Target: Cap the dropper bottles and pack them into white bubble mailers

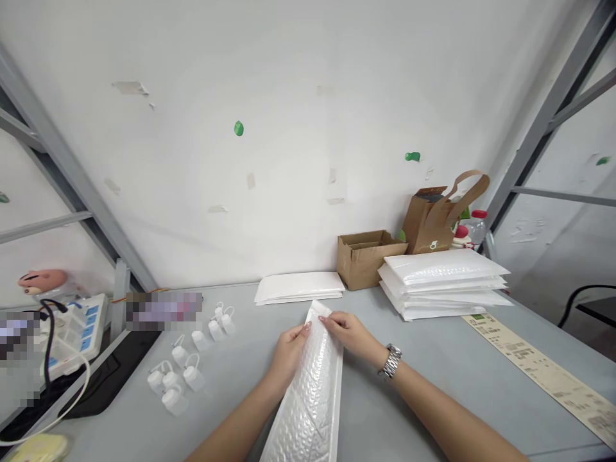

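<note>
A white bubble mailer (312, 391) lies lengthwise before me on the grey table, its narrow far end between my hands. My left hand (290, 350) grips its left edge, thumb on top. My right hand (350, 330) pinches the right side close to the top flap, and a metal watch circles that wrist. Left of them stand several small white plastic bottles (174, 401) with looped caps. Behind the hands lies a flat pair of white mailers (299, 287). A taller stack of white bubble mailers (445, 282) sits to the right.
An open cardboard box (368, 260) and a brown paper bag (428, 224) stand against the wall at the back right. A printed label strip (543, 369) runs along the right side. At left are a power strip (81, 340) with cables and a black mat (113, 372).
</note>
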Demonstrator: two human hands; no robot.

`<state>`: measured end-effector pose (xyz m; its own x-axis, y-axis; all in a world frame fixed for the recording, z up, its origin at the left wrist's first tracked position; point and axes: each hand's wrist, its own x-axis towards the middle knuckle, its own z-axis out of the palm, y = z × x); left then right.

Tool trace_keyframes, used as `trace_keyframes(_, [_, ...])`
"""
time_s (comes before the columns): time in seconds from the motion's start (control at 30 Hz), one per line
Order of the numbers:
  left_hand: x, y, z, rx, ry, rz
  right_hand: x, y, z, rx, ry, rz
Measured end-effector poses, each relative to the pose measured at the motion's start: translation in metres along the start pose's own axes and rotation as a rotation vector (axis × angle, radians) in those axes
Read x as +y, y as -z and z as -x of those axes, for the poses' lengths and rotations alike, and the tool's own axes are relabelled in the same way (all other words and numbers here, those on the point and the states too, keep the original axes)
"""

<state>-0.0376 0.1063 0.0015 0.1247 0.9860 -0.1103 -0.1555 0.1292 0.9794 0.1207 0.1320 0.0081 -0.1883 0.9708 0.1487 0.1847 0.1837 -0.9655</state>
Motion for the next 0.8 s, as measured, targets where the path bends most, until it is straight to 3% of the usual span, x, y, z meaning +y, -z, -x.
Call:
trace_keyframes(0.07, [0.001, 0.000, 0.000, 0.013, -0.005, 0.013, -0.003, 0.002, 0.000, 0.006, 0.039, 0.037])
trace_keyframes(0.23, [0.007, 0.003, 0.001, 0.066, -0.014, 0.055, -0.001, 0.018, -0.009, 0.320, -0.004, 0.047])
trace_keyframes(0.27, [0.008, 0.003, 0.001, 0.075, -0.012, 0.062, 0.001, 0.021, -0.011, 0.306, -0.043, 0.028])
trace_keyframes(0.47, [0.009, 0.004, 0.000, 0.114, 0.013, 0.090, 0.001, 0.019, -0.008, -0.048, -0.168, -0.094])
trace_keyframes(0.8, [0.010, 0.006, -0.002, 0.144, 0.059, 0.119, -0.010, 0.022, -0.005, -0.277, -0.070, -0.071])
